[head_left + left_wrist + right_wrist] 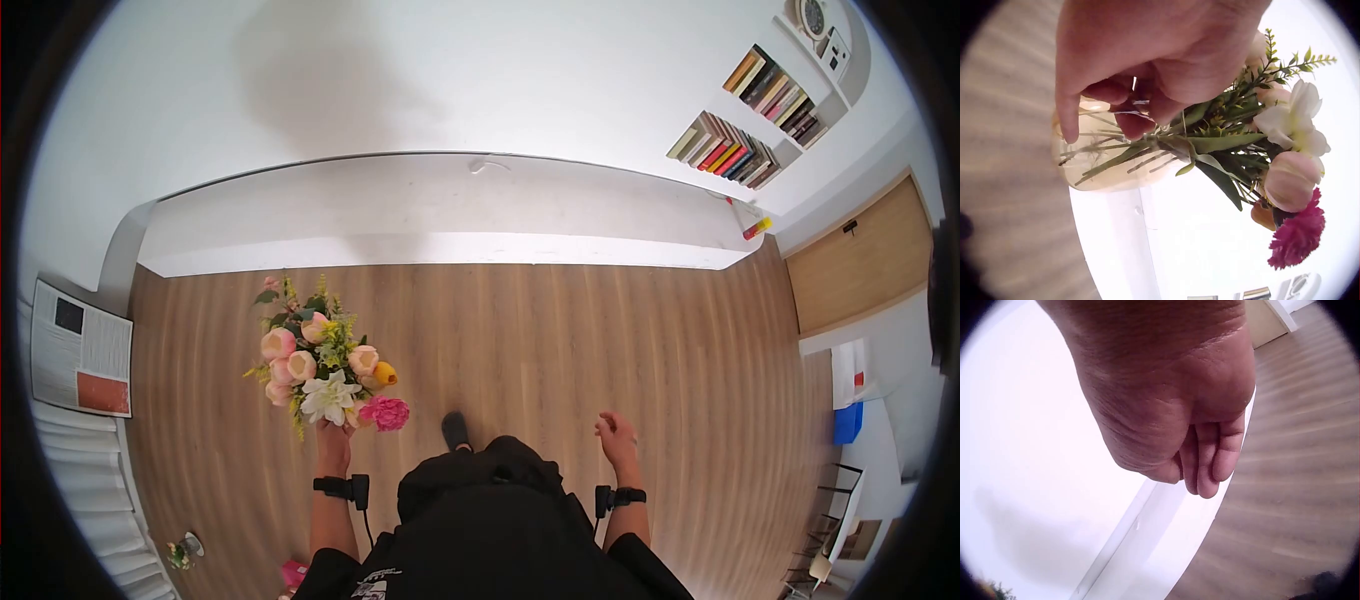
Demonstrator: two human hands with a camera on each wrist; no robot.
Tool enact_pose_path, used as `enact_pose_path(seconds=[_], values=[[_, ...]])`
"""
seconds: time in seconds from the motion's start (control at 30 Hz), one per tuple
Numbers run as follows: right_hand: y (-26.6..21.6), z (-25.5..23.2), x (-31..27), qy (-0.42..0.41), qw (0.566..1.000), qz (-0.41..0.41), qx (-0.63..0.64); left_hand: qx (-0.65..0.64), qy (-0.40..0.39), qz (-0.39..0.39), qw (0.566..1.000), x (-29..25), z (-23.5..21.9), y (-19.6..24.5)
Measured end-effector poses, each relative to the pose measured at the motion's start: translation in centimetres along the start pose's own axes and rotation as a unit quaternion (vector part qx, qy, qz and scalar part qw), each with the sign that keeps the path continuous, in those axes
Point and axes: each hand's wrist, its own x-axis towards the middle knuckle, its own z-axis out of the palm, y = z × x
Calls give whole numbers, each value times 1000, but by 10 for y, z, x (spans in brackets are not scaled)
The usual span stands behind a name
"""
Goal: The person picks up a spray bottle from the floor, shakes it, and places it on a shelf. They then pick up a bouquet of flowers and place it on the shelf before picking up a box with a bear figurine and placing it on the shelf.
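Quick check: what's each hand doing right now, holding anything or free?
Left hand: grips the clear vase of flowers, fingers curled round its neck.
Right hand: holds nothing, fingers hanging loosely curled, so open.

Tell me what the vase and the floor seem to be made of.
Vase: clear glass or plastic, glossy; the stems show straight through its wall. Floor: wood or wood-look laminate, matte; long brown planks with grain lines.

Bright, even daylight; fisheye bending, dark vignette at edges (wrist views soft, overexposed whites).
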Motion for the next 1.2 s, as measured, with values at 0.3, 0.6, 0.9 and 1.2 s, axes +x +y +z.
enact_pose_path(seconds=[0.3,0.6,0.9,1.2], values=[[-1,19,0,-6,1000,-7,21,47,20,8,999,-1,0,20],[-6,30,58,-33,998,-42,29,30,68,22,997,-7,16,15],[-46,25,149,-65,990,-122,11,25,114,62,991,-7,24,2],[-70,12,166,-74,983,-165,13,3,131,85,988,-20,47,10]])
